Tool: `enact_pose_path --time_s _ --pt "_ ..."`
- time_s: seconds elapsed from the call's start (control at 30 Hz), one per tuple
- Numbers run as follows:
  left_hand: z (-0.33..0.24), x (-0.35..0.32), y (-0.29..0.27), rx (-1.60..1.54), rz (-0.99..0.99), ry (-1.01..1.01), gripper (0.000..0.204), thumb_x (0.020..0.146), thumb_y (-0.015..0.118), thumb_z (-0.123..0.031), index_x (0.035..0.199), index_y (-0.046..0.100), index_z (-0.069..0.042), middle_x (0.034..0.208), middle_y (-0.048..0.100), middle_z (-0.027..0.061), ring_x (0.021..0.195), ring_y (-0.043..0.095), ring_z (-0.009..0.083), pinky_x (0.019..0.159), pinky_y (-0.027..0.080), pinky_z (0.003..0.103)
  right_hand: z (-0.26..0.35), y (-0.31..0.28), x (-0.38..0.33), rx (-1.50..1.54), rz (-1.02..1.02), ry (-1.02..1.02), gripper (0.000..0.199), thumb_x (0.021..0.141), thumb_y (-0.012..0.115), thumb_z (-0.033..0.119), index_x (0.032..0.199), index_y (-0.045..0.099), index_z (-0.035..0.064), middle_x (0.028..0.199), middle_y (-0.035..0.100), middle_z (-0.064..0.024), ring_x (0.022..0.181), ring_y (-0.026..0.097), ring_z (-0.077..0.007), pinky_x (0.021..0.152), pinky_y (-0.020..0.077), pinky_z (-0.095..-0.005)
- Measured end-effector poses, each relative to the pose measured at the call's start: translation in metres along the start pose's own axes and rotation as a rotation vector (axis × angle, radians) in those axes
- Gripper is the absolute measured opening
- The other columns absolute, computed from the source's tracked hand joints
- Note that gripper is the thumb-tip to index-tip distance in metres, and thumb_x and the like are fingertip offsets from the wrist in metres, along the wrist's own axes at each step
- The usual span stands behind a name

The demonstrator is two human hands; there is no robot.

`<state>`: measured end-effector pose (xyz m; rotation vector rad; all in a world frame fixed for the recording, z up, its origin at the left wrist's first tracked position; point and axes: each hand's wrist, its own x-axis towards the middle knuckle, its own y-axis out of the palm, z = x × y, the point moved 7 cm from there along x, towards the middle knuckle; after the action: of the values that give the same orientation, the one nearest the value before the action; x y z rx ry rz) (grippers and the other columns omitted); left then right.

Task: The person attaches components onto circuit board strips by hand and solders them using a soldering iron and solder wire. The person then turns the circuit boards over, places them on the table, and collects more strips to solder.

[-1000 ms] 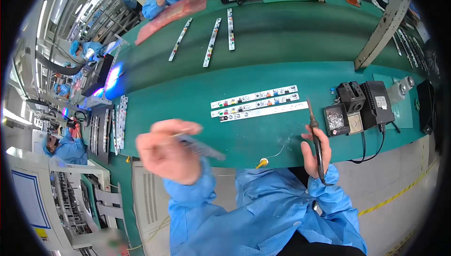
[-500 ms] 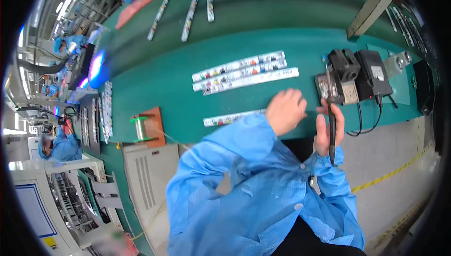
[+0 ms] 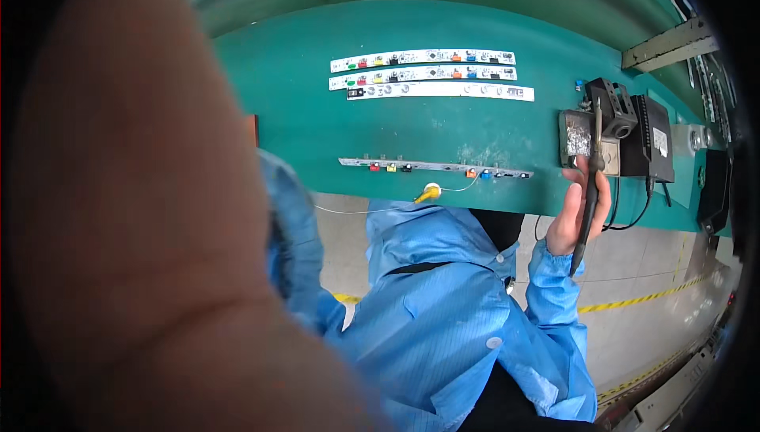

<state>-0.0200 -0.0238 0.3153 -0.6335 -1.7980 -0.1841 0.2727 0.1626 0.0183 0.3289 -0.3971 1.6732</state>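
Observation:
My right hand [image 3: 582,214] is closed round the black handle of a soldering iron [image 3: 590,202], its metal tip pointing up beside the iron stand. Very close to the camera, my left hand [image 3: 150,218] looms large and blurred over the left side; its fingers cannot be made out. Near the table's front edge lies a narrow circuit board strip [image 3: 435,167] with red, yellow, black, orange and blue parts along it. A small yellow piece with a white round end [image 3: 429,193] sits just in front of it, with a thin wire running from it.
Farther back lie three parallel board strips, the nearest a white strip [image 3: 443,91]. At the right stand a solder tray [image 3: 576,137], a black iron stand [image 3: 613,107] and a black box-shaped unit [image 3: 651,139] with cables. A metal post [image 3: 673,44] rises behind them.
My left hand has left the near strip and come up close to the camera. That strip now shows whole. The view has shifted; the soldering iron stays in my right hand.

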Motion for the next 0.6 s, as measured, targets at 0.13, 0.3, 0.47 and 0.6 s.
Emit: enact_pose_path --time_s 0.13,0.3,0.47,0.6 --pt "0.009 -0.004 -0.016 -0.002 -0.034 -0.051 0.029 0.065 0.080 -0.008 0.089 0.065 -0.003 0.097 0.063 0.0151 0.087 0.062 0.0282 0.075 0.050 0.036 0.005 -0.010 -0.015 -0.013 0.001 -0.037 0.044 0.093 0.057 0.009 0.134 0.044 -0.0010 0.125 0.059 -0.0253 0.105 0.061 -0.0279 0.095 0.0470 -0.0426" --pt "0.017 -0.012 -0.040 -0.029 -0.180 -0.129 0.030 0.065 0.080 -0.008 0.090 0.065 -0.004 0.097 0.063 0.0152 0.087 0.062 0.0283 0.074 0.050 0.037 0.011 -0.006 0.001 -0.110 -0.120 -0.032 0.042 0.091 0.062 0.017 0.126 0.050 -0.0023 0.118 0.062 -0.0229 0.105 0.061 -0.0301 0.093 0.0472 -0.0427" --pt "0.002 -0.016 -0.042 -0.149 -0.248 -0.123 0.031 0.064 0.080 -0.008 0.091 0.066 -0.004 0.098 0.063 0.0153 0.087 0.062 0.0283 0.074 0.049 0.037 0.025 0.017 0.031 -0.049 -0.072 -0.091 0.043 0.092 0.062 0.018 0.128 0.049 -0.0017 0.118 0.062 -0.0242 0.102 0.061 -0.0298 0.092 0.0471 -0.0429" --pt "0.006 -0.033 -0.028 -0.155 -0.192 -0.151 0.031 0.064 0.080 -0.009 0.092 0.066 -0.004 0.099 0.063 0.0155 0.087 0.062 0.0284 0.073 0.049 0.038 0.022 0.016 0.024 -0.019 -0.074 -0.090 0.045 0.092 0.062 0.019 0.129 0.047 -0.0013 0.118 0.062 -0.0253 0.100 0.060 -0.0296 0.090 0.0471 -0.0431"
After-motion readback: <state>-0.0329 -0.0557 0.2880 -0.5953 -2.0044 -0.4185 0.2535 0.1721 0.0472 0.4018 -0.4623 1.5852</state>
